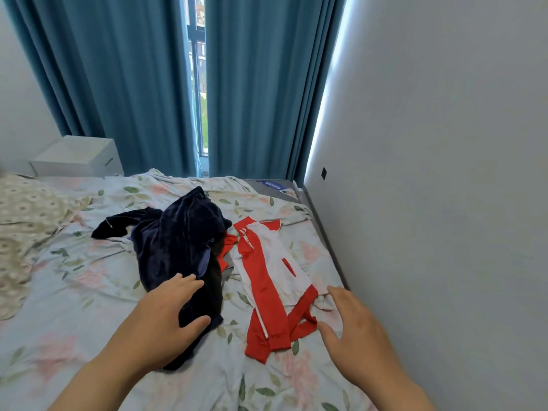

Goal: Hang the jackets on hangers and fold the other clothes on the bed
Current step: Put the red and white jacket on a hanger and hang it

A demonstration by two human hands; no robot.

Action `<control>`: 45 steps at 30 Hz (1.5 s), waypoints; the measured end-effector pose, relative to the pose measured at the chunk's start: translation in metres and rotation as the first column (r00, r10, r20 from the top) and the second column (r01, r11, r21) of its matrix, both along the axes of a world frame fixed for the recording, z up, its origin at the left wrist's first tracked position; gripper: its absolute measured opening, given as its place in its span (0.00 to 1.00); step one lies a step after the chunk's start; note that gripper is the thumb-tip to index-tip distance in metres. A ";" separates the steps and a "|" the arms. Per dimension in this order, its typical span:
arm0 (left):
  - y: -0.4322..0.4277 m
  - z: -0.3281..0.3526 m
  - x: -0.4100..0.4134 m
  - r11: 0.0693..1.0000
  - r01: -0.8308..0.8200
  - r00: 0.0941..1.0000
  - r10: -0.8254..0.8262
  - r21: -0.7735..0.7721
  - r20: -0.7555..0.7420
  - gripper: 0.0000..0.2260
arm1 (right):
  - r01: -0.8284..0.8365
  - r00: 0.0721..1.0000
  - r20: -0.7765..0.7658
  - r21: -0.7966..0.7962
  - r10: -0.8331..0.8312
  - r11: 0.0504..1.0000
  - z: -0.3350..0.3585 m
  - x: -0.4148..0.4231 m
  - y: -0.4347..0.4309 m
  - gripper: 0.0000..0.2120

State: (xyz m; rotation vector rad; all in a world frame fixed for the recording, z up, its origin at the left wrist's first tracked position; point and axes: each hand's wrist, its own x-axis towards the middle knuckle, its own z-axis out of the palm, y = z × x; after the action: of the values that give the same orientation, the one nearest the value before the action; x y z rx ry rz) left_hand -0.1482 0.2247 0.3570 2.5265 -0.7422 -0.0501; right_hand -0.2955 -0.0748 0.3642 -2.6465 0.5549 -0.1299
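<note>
A dark navy velvet garment (178, 241) lies crumpled in the middle of the bed (74, 292), which has a floral sheet. Beside it on the right lies a red and white zip jacket (267, 268), spread out with its sleeves toward me. My left hand (166, 315) hovers with spread fingers over the near end of the navy garment. My right hand (353, 324) is spread open just right of the jacket's hem, holding nothing. No hanger is in view.
A grey wall (430, 203) runs close along the bed's right edge. Blue curtains (133, 84) hang behind the bed with a narrow gap of window. A white nightstand (77, 157) stands at the far left. A patterned quilt (20, 221) lies at the left.
</note>
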 end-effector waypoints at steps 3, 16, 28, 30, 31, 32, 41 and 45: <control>-0.003 0.004 -0.005 1.000 -0.015 1.000 0.015 0.007 0.010 0.31 | -0.016 1.000 -0.002 0.000 0.016 1.000 0.002 -0.001 -0.007 0.31; -0.011 -0.004 0.023 1.000 -0.022 0.999 0.022 -0.005 -0.036 0.31 | -0.025 1.000 -0.011 -0.025 0.025 0.999 0.008 0.018 -0.009 0.31; -0.063 -0.007 0.054 0.999 -0.020 0.998 0.022 0.031 -0.053 0.32 | -0.107 0.994 -0.007 -0.003 0.107 0.994 -0.002 0.074 -0.041 0.28; -0.078 -0.010 0.057 0.999 -0.041 0.997 0.042 0.031 -0.061 0.32 | -0.127 0.992 -0.005 0.011 0.127 0.992 -0.007 0.088 -0.059 0.29; -0.087 -0.011 0.058 0.998 -0.050 0.996 0.052 0.036 -0.067 0.32 | -0.141 0.990 -0.004 0.022 0.141 0.990 -0.010 0.095 -0.068 0.29; -0.094 -0.012 0.059 0.997 -0.060 0.995 0.063 0.045 -0.071 0.32 | -0.154 0.988 -0.004 0.031 0.154 0.988 -0.013 0.102 -0.076 0.29; -0.164 -0.007 0.076 0.988 -0.151 0.984 0.154 0.046 -0.088 0.31 | -0.248 0.968 -0.020 0.065 0.250 0.967 -0.028 0.157 -0.151 0.30; -0.178 -0.008 0.092 0.986 -0.159 0.980 0.164 0.050 -0.115 0.30 | -0.233 0.972 -0.017 0.096 0.236 0.968 -0.033 0.165 -0.171 0.30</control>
State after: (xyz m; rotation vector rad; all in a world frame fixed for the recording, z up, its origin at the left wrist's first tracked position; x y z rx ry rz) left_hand -0.0567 0.0465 0.3485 2.5872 -0.4923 -0.1598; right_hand -0.1304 -0.2453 0.3315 -2.6023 0.2459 0.0053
